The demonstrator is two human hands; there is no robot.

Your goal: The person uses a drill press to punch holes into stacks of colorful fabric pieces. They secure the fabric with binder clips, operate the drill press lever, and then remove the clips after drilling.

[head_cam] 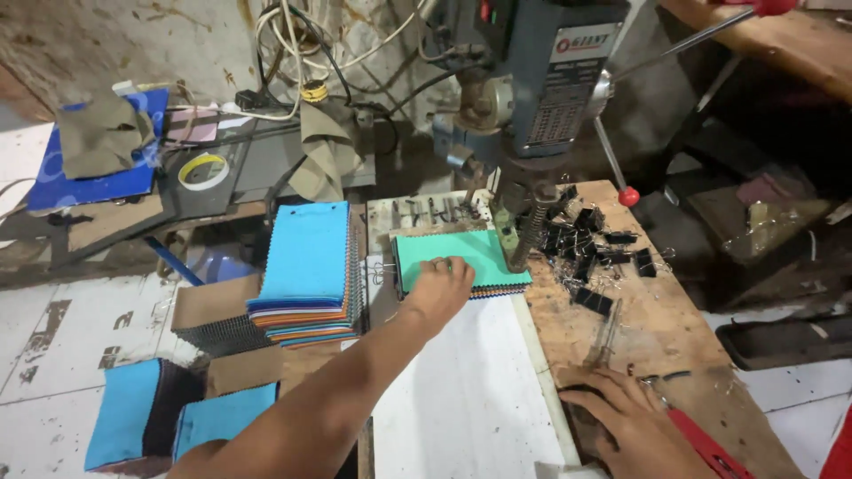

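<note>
While the left hand [441,286] presses flat, fingers spread, on the teal fabric swatch stack [470,257], the right hand [621,417] rests open-fingered on the surface [657,319] below the binder clips [590,244].

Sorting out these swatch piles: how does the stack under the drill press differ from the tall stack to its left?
The stack under the drill is thin, topped in green-teal, with the left hand pressing on it. The tall stack is much thicker, topped in sky blue, and untouched, showing orange and dark layers at its edge. Both are rectangular fabric swatch stacks on the bench.
</note>
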